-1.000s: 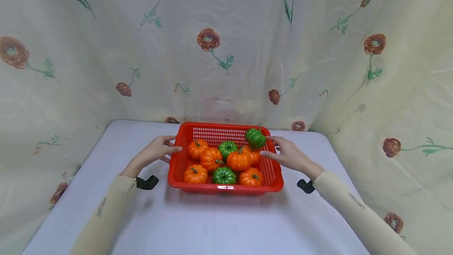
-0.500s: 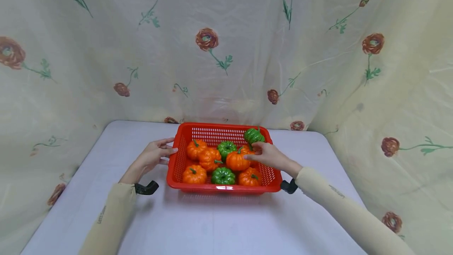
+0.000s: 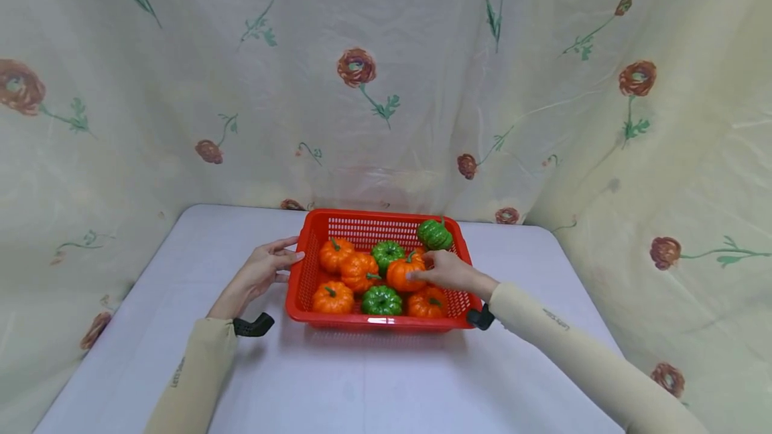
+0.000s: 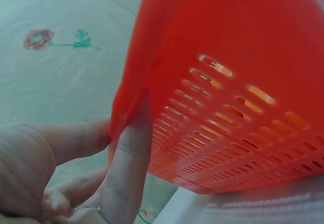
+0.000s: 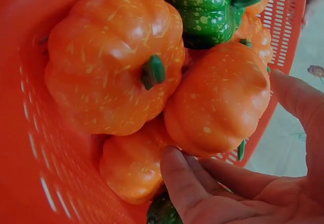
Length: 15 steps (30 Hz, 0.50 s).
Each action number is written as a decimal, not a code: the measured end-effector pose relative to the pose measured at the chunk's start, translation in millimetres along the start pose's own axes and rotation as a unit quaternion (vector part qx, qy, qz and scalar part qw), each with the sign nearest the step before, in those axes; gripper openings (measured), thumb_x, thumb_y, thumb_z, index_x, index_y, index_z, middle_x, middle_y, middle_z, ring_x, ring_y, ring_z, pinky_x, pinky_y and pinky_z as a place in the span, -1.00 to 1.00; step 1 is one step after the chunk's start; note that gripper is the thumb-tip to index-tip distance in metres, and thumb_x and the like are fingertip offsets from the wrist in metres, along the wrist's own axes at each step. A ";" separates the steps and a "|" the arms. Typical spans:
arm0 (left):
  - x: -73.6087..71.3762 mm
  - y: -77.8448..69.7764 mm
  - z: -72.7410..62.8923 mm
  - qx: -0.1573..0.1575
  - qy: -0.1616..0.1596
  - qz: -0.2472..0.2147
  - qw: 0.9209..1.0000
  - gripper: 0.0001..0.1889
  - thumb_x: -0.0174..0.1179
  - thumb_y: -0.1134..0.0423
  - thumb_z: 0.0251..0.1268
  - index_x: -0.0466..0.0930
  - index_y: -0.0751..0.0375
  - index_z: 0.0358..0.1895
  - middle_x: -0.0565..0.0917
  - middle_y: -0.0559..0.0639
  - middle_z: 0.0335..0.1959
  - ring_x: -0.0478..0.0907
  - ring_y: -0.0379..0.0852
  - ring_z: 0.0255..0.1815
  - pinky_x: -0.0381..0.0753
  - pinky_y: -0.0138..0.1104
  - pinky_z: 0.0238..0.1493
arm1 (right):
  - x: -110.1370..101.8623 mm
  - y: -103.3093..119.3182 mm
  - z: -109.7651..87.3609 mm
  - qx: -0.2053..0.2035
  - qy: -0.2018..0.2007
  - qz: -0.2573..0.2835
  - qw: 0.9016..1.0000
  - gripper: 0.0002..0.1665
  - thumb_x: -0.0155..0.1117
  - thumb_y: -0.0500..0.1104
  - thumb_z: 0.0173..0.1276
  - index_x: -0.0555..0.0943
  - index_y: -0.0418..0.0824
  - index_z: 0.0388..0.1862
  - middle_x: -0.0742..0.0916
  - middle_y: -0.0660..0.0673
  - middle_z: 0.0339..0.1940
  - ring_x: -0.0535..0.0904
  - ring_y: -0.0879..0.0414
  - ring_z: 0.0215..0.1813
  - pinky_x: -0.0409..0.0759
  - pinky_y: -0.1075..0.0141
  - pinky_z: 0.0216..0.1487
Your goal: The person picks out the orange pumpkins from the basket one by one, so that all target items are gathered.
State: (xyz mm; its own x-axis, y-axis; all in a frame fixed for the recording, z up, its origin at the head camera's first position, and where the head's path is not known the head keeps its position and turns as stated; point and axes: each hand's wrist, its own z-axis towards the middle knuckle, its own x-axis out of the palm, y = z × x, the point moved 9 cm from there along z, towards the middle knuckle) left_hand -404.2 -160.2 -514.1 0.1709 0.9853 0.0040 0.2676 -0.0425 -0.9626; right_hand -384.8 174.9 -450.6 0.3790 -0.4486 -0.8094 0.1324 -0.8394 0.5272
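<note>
A red plastic basket [image 3: 386,319] with slotted walls holds several orange and green toy pumpkins. My left hand [image 3: 261,270] pinches its left rim, the fingers [image 4: 129,158] pressed along the outer wall in the left wrist view. Inside the basket, my right hand [image 3: 452,272] has thumb and fingers around an orange pumpkin [image 5: 217,102], which sits on top of others right of centre. Another orange pumpkin [image 5: 134,165] lies under the fingertips, partly hidden. Behind the right hand, a striped green pumpkin [image 3: 435,235] rests high in the back right corner.
Two green pumpkins [image 3: 382,300] sit mid-basket, with orange ones [image 3: 333,297] to the left and one orange pumpkin [image 3: 428,302] at front right. The basket stands toward the back of a white table [image 3: 362,380], close to a flowered curtain [image 3: 386,146].
My right hand has moved from the basket's right rim leftward into the basket, reaching the orange pumpkin right of centre. My left hand has closed in on the left rim.
</note>
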 end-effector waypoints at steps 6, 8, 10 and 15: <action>-0.3 0.9 0.2 -0.004 -0.002 -0.012 1.000 -0.28 0.29 0.10 0.26 0.22 0.04 0.47 0.61 0.06 -0.05 0.66 -0.14 -0.25 0.73 -0.20 -0.14 | 2.0 4.6 4.4 -0.009 0.013 -0.002 1.000 -0.48 0.32 0.19 0.26 0.62 -0.25 -0.18 0.61 -0.02 -0.43 0.46 0.12 -0.32 0.46 0.36 -0.27; -0.3 0.9 -0.4 -0.006 -0.002 -0.011 1.000 -0.28 0.29 0.10 0.26 0.21 0.04 0.47 0.60 0.07 -0.02 0.66 -0.14 -0.23 0.72 -0.20 -0.11 | 2.9 4.3 5.7 -0.007 0.015 0.003 1.000 -0.52 0.34 0.19 0.24 0.60 -0.22 -0.30 0.56 0.00 -0.50 0.43 0.13 -0.36 0.40 0.37 -0.33; 0.1 0.6 -1.1 -0.006 -0.001 -0.012 1.000 -0.28 0.29 0.10 0.27 0.21 0.04 0.47 0.60 0.07 -0.02 0.66 -0.14 -0.23 0.72 -0.19 -0.10 | 3.2 2.9 7.1 -0.003 0.013 0.005 1.000 -0.54 0.36 0.19 0.22 0.59 -0.20 -0.34 0.54 0.01 -0.51 0.42 0.14 -0.37 0.38 0.39 -0.35; 1.4 0.8 -1.4 -0.004 0.004 -0.020 1.000 -0.28 0.29 0.12 0.26 0.21 0.05 0.47 0.62 0.01 -0.08 0.63 -0.13 -0.22 0.73 -0.20 -0.14 | 3.4 2.3 8.2 -0.003 0.007 0.004 1.000 -0.55 0.39 0.16 0.19 0.58 -0.21 -0.36 0.53 0.01 -0.53 0.41 0.14 -0.39 0.37 0.39 -0.38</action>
State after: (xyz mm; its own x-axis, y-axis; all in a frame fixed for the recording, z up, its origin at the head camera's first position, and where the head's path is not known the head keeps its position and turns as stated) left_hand -402.4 -159.1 -514.5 0.1670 0.9849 0.0446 0.2819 -0.0043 -0.9594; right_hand -390.8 169.0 -454.3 0.3938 -0.4510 -0.8009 0.1354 -0.8334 0.5359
